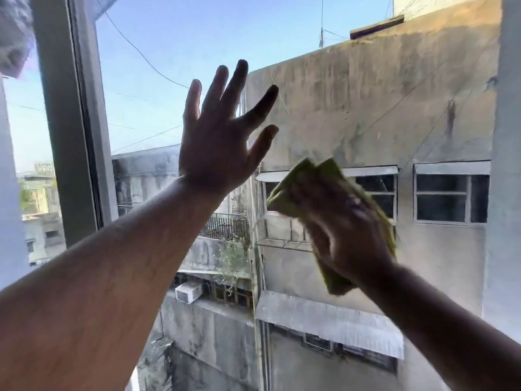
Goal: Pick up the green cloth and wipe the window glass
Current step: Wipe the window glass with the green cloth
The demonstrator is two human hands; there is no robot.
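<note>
The window glass (324, 108) fills most of the view, with grey buildings and sky behind it. My right hand (341, 224) presses the folded green cloth (298, 182) flat against the pane at centre right; the hand is blurred and covers most of the cloth, whose edges stick out above and below it. My left hand (217, 136) is raised to the left of the cloth with fingers spread wide, palm toward the glass. Whether it touches the pane I cannot tell.
A grey vertical window frame (70, 122) stands at the left, with another pane beyond it. A pale frame post (507, 165) borders the glass on the right. A dark fuzzy object (14, 32) hangs in the top left corner.
</note>
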